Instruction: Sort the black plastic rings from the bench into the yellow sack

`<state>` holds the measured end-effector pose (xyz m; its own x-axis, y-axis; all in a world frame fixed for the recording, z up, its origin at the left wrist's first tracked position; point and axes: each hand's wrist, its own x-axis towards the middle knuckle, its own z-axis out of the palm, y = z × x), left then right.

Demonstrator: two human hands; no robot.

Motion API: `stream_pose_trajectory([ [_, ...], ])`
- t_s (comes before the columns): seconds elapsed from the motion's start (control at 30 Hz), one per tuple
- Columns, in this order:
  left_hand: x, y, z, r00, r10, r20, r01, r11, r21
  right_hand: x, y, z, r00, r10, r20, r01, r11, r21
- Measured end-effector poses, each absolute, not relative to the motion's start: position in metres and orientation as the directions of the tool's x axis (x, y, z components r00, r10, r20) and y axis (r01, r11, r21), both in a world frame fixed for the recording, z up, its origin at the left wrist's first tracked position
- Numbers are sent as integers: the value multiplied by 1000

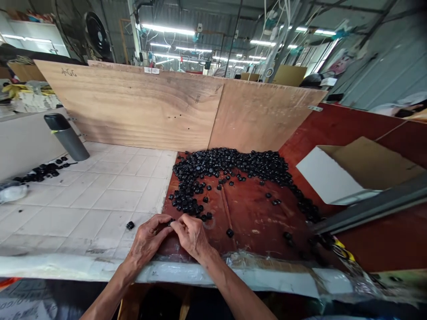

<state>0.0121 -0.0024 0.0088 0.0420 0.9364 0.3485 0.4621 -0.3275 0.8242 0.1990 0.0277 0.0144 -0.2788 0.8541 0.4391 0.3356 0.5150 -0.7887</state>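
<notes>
Closely paired over the counter (247, 218), the left hand (147, 238) and right hand (192, 235) pinch 1 small black part (171, 222) between them; a light, steady grip, held low, should keep it from slipping. Beyond sits a heap of similar parts (230, 161).

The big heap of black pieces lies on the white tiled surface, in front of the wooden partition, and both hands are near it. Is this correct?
Not quite: the head view shows the big heap of black pieces on the red surface, not the white tiled surface. It lies in front of the wooden partition, with the left hand and right hand near it.
</notes>
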Motion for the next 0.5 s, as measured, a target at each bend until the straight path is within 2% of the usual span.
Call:
stream_pose_trajectory([
  [0.17,11,1,8,21,938,347,448,-320,835,199,29,14,-276,849,450,308,522,-795],
  [0.33,16,-3,14,-5,965,264,373,-243,896,201,26,17,-289,861,418,247,489,-837],
  [0.5,19,-8,14,18,974,226,316,-220,923,204,24,17,-299,919,257,255,337,-906],
])
